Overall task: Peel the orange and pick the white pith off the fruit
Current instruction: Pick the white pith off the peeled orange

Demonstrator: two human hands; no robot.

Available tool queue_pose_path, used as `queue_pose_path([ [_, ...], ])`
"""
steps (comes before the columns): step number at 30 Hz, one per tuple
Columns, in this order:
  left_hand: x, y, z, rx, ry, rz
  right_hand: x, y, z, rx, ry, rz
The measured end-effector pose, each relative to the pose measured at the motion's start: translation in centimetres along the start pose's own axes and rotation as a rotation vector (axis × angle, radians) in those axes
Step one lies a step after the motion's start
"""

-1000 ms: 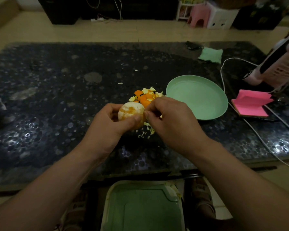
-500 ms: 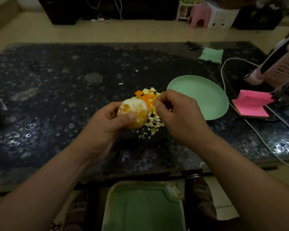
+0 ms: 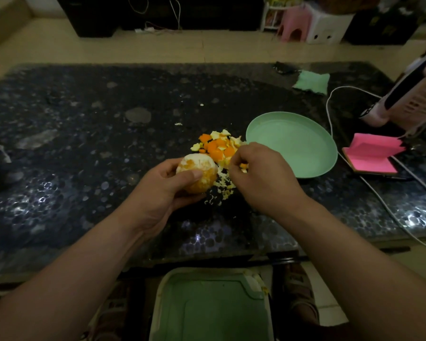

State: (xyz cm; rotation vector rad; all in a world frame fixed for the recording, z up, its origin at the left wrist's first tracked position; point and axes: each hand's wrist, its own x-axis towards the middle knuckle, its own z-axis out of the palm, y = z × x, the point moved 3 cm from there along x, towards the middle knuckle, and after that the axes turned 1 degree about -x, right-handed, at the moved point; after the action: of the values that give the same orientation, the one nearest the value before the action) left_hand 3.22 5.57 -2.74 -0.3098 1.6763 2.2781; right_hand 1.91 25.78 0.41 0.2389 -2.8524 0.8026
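Note:
A peeled orange (image 3: 202,169), with patches of white pith on its top, sits in my left hand (image 3: 165,193), thumb across its front. My right hand (image 3: 261,178) is just right of the fruit, over the scrap pile, fingertips pinched together; what they hold is too small to tell. A heap of orange peel pieces (image 3: 217,146) lies on the dark table behind the hands. Pale pith shreds (image 3: 223,187) are scattered on the table between and below my hands.
A pale green plate (image 3: 303,153) sits right of the peel heap. Further right are a pink notepad (image 3: 371,156), a white cable (image 3: 330,112) and a pink-white appliance (image 3: 408,97). A green cloth (image 3: 311,82) lies at the back. A green-lidded bin (image 3: 209,306) stands below the table's front edge.
My right hand has drawn away from the orange to the right, over the scrap pile. More pith shreds lie on the table. My left hand has turned the orange slightly.

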Motion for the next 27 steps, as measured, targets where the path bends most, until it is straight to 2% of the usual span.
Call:
queue_pose_path([
  [3,0.1,-0.1,0.1,-0.033,-0.021,-0.02,-0.1,0.1,-0.3,0.082,0.018,0.026],
  [9,0.1,-0.3,0.4,-0.129,-0.056,-0.08,-0.1,0.3,-0.6,0.091,0.014,0.051],
  [13,-0.1,-0.2,0.7,-0.151,-0.056,-0.114,0.0,0.4,-0.4,0.008,-0.038,0.046],
  [18,-0.1,-0.3,0.3,-0.195,-0.092,-0.174,0.0,-0.3,-0.9,0.181,-0.036,0.022],
  [22,-0.1,-0.2,0.0,-0.19,-0.146,-0.152,-0.4,-1.3,-1.4,0.276,-0.067,-0.01],
  [27,-0.2,0.0,0.4,-0.089,-0.117,-0.088,-0.9,-1.7,-1.4,0.184,-0.042,-0.053],
])
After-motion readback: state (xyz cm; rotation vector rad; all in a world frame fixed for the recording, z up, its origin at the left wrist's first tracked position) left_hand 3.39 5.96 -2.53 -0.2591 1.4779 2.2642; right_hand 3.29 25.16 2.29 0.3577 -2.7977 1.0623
